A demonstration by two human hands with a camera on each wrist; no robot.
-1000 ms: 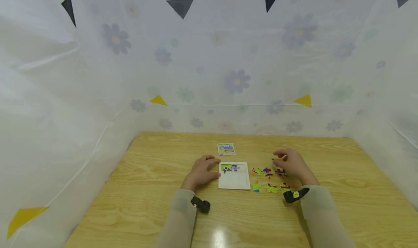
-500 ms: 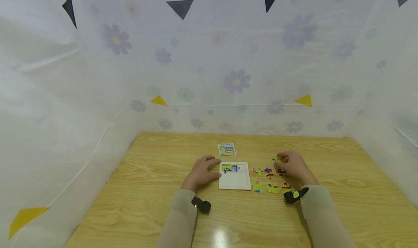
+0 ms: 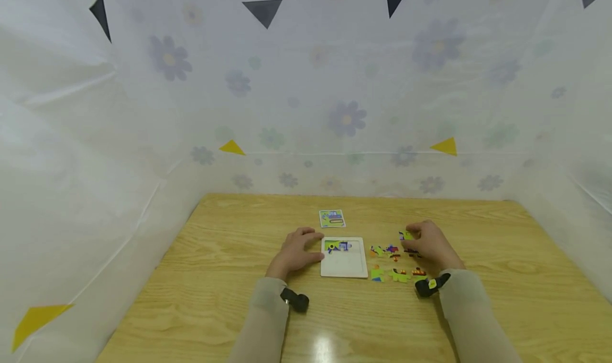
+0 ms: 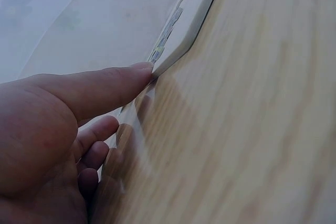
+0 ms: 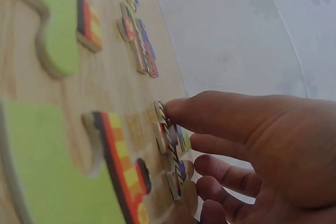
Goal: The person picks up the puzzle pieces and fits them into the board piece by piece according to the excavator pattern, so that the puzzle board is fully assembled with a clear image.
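Lying nearest on the pale wooden table [image 3: 229, 278] are three loose green and orange jigsaw pieces [image 3: 398, 274], in a row just right of the white square puzzle tray [image 3: 343, 264]. Resting on the table at the tray's left edge is the left hand [image 3: 295, 252]; its fingers [image 4: 107, 85] are lying relaxed and slightly spread, with the thumb tip touching the tray's near-left corner, as the left wrist view is showing. Sitting a little farther right is the right hand [image 3: 428, 242], among a second row of colourful jigsaw pieces [image 3: 385, 251]. Its fingers [image 5: 220, 114] are curling down onto one small purple and green jigsaw piece [image 3: 406, 236], the thumb pressing against the piece's edge while the piece is lying on the table. Filling the far strip of the tray is a green and purple assembled section [image 3: 337, 245]. Lying beyond the tray is a small green and blue picture card [image 3: 331, 218]. Hanging behind the table is a translucent flower-printed plastic sheet [image 3: 344, 118].
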